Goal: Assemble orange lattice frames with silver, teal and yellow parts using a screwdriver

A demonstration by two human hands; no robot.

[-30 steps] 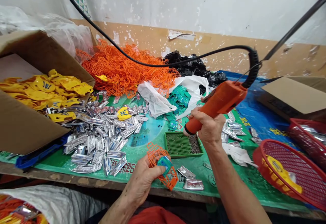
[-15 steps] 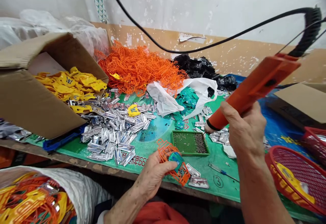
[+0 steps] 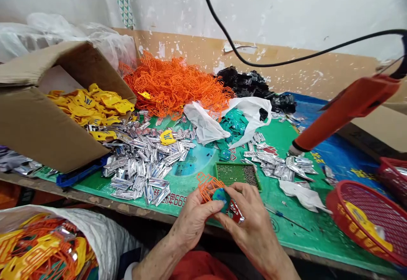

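Close to the table's front edge, my left hand (image 3: 191,217) grips an orange plastic frame (image 3: 208,186) with a small teal plastic piece (image 3: 221,197) lying on it, its thumb pressed over the teal piece. My right hand (image 3: 249,216) is closed on the right end of the same assembly, thumb and fingers pinching it; this end is mostly hidden. Just behind the hands sits a green tray (image 3: 227,172) of small screws. An orange electric screwdriver (image 3: 343,112) hangs tilted at the right, touched by neither hand, with its tip over silvery metal pieces (image 3: 281,167).
A cardboard box (image 3: 47,127) of yellow pieces (image 3: 92,104) lies at the left beside silvery pieces (image 3: 140,165). Orange frames (image 3: 178,85) are heaped behind. A red basket (image 3: 337,199) stands at the right. A white sack (image 3: 111,237) is front left. A black cable (image 3: 270,65) crosses above.
My right hand has let go of the electric screwdriver and come left and down to the orange frame. The screwdriver has swung to the right. My left hand keeps its hold.
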